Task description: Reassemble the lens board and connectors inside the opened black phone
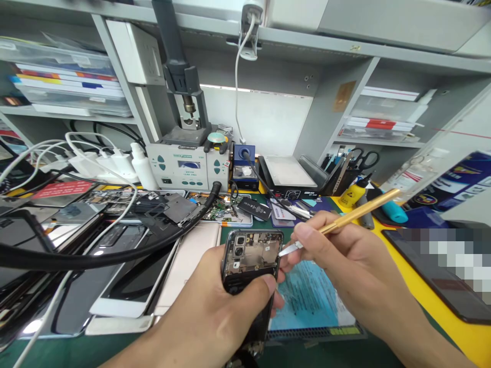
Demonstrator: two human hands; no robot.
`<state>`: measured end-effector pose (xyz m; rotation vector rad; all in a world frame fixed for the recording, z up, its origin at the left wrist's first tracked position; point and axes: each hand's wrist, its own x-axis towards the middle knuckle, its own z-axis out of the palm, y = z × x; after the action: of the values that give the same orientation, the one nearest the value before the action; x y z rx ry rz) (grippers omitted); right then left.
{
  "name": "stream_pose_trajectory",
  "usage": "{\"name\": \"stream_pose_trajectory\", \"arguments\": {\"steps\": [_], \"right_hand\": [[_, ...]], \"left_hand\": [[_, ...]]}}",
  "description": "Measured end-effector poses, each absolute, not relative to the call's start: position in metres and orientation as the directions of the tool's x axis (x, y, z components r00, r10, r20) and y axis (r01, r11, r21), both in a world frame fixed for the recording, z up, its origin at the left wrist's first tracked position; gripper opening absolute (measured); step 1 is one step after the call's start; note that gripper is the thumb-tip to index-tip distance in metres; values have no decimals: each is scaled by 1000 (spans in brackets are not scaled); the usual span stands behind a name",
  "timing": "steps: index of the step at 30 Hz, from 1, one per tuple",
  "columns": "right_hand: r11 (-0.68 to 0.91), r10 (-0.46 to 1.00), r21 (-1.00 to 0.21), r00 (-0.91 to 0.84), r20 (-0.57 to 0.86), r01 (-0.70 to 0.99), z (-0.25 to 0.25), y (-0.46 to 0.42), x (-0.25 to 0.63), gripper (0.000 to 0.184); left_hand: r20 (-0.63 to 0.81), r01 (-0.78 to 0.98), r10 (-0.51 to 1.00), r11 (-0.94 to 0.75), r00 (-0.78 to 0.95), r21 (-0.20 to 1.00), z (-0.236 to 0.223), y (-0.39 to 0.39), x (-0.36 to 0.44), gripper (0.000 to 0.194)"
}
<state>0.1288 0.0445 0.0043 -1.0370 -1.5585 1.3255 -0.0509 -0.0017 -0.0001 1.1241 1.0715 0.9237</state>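
My left hand (233, 309) is wrapped around an opened smartphone (255, 255), thumb lying across the black lower part. The phone's back cover is off, so two camera lenses, metal shields and inner parts show. In my right hand (345, 255) is a slim craft knife (360, 208) with a gold handle, pinched between thumb and fingers. Its silver blade tip meets the phone's upper right edge; whether it presses into the frame I cannot tell. Some right fingers sit close behind that edge. Beneath both hands lies a blue work pad (307, 294).
Phones and phone parts (126, 276) pile up on the left, crossed by a thick black hose (153, 255). Behind stand a soldering station (187, 163), a flat heating plate (289, 174) and a tool holder with scissors (364, 159). A dark tablet-like slab (425, 276) lies right.
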Motion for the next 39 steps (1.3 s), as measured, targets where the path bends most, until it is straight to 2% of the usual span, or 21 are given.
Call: {"name": "stream_pose_trajectory", "arguments": {"steps": [11, 17, 25, 29, 32, 36, 39], "right_hand": [[74, 947, -994, -319, 44, 81, 4, 46, 127, 26], [94, 951, -995, -299, 77, 41, 4, 43, 123, 24], [62, 948, -997, -315, 47, 38, 1, 46, 124, 21], [59, 956, -996, -289, 40, 60, 1, 44, 125, 23], [100, 956, -993, -282, 76, 70, 3, 44, 125, 28], [187, 957, -974, -249, 151, 125, 4, 41, 126, 26], [350, 928, -909, -218, 303, 227, 1, 37, 126, 22]], "left_hand": [[-220, -57, 954, 236, 205, 970, 2, -4, -47, 24], [-231, -62, 955, 246, 186, 967, 3, -5, -47, 22], [-212, -159, 959, 242, 186, 957, -1, -5, -46, 15], [-202, -112, 954, 231, 223, 966, -5, -2, -50, 18], [-189, -67, 949, 212, 252, 975, -8, 1, -54, 21], [-178, -107, 946, 214, 271, 971, -9, 1, -56, 17], [-179, -109, 948, 214, 263, 971, -8, 1, -57, 19]]}}
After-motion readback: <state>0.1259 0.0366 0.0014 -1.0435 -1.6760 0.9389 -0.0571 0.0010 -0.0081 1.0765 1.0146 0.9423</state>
